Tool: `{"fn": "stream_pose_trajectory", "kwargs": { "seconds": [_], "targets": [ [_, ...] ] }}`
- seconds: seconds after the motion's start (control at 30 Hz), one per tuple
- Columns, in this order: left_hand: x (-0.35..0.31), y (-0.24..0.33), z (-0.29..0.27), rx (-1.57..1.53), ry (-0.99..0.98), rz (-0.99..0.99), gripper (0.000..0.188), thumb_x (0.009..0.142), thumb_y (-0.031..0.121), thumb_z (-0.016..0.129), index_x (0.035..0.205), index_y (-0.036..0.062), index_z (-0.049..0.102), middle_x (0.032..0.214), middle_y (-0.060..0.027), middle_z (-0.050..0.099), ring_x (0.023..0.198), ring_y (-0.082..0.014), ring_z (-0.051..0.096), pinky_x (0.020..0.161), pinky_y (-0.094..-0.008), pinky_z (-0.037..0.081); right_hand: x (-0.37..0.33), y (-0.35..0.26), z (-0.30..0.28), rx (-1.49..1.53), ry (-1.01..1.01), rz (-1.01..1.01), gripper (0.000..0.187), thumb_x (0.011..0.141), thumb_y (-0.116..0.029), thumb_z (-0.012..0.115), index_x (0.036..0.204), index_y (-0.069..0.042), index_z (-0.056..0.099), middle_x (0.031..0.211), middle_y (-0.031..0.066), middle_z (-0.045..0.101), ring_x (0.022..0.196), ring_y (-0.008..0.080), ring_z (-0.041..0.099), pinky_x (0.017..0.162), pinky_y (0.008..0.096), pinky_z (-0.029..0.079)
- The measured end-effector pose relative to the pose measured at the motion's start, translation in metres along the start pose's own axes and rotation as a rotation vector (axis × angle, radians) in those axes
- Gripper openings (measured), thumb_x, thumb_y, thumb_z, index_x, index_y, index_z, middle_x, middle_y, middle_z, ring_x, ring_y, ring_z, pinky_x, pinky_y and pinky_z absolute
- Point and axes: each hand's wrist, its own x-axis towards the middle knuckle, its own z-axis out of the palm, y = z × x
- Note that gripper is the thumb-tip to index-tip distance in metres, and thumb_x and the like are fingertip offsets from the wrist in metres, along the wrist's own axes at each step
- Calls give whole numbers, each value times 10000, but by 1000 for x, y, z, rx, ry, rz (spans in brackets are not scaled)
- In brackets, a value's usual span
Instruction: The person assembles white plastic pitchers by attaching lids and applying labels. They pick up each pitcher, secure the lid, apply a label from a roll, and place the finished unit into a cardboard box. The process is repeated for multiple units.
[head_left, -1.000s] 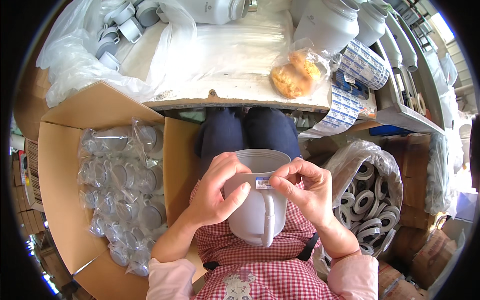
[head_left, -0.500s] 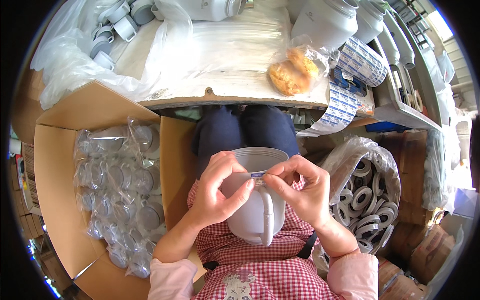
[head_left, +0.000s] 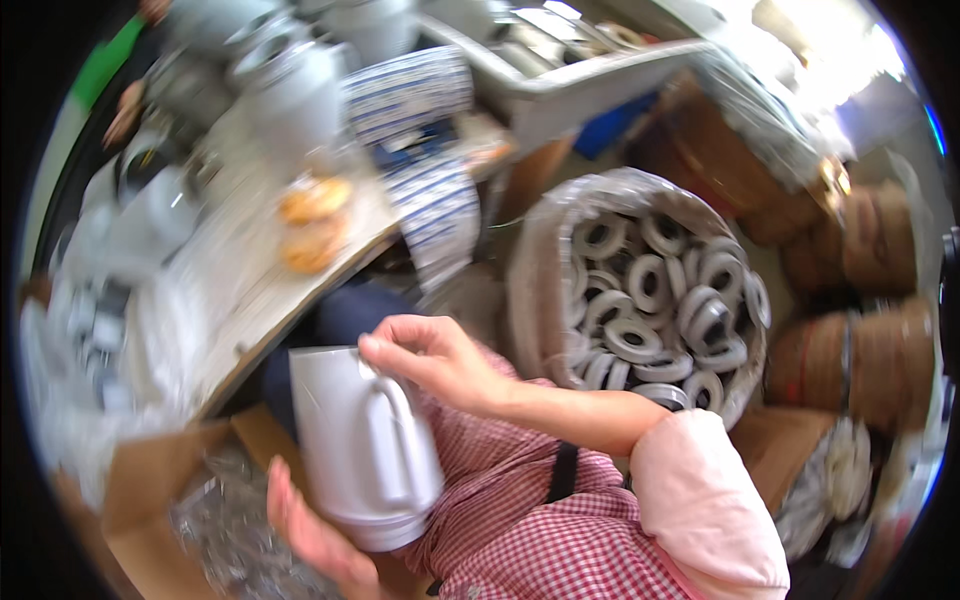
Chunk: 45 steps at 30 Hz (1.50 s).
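Note:
A pale grey plastic jug (head_left: 340, 430) with a loop handle is held over my lap, its handle side toward me. My right hand (head_left: 435, 360) has its fingers closed on the jug's upper edge near the top of the handle. Close beside the lower part of the jug, my left hand (head_left: 320, 540) has its fingers stretched out; whether it touches the jug is unclear. To the right stands a plastic-lined tub (head_left: 540, 290) full of grey-white rings (head_left: 632, 340) with dark centres.
A worktable (head_left: 235, 310) at the left bears bagged bread (head_left: 315, 220), grey jars (head_left: 290, 95) and a roll of blue-and-white labels (head_left: 410, 95). An open carton (head_left: 150, 510) with clear-wrapped goods stands at lower left. Brown wrapped bundles (head_left: 850, 370) are at the right. Another person's hand (head_left: 125, 112) shows far left.
My view has swung right, toward the tub of rings. Both hands were at the jug's rim label; now my left hand is lower with fingers out, and my right still grips the rim.

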Motion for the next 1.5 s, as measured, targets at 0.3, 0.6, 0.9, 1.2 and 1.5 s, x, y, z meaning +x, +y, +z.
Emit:
{"fn": "stream_pose_trajectory", "kwargs": {
  "seconds": [0.3,0.6,0.9,1.2,1.5],
  "targets": [
    [20,20,-31,46,24,-608,478,1094,388,435,1368,-4,445,1220,-233,647,1205,-324,572,1087,-453,423,-104,15,-149,-1024,168,-167,254,963,-299,724,1017,-54,765,982,139,751,927,315,720,824,441,587],
    [52,-4,-11,73,-310,-550,335,1110,176,486,1177,-51,725,1157,-164,735,1060,-287,659,998,-408,489,-238,96,-342,-1586,167,484,372,865,-330,776,1128,-72,720,1100,162,698,1032,390,685,867,489,573],
    [58,-3,-23,-80,1,-746,352,1074,285,548,1170,-1,728,1180,-154,726,1091,-303,660,1009,-408,491,-93,-33,-151,-843,234,-421,393,991,-263,722,1315,-42,693,1030,159,630,1009,328,631,868,429,521],
    [-18,-49,-83,-334,681,-1083,471,1096,362,486,1189,-40,713,1094,-121,729,958,-203,699,860,-330,551,-12,-26,-43,-1270,-440,-393,699,597,-339,962,1159,-99,624,1652,225,313,1527,467,306,1222,664,259],
    [-54,-85,-72,-907,807,-1219,470,1103,337,510,1250,-76,680,1129,-147,745,988,-204,720,880,-334,564,-2,-16,27,-613,-318,-398,1339,630,-556,975,1643,-20,282,1626,274,285,1522,424,320,1207,568,343]
  ]
}}
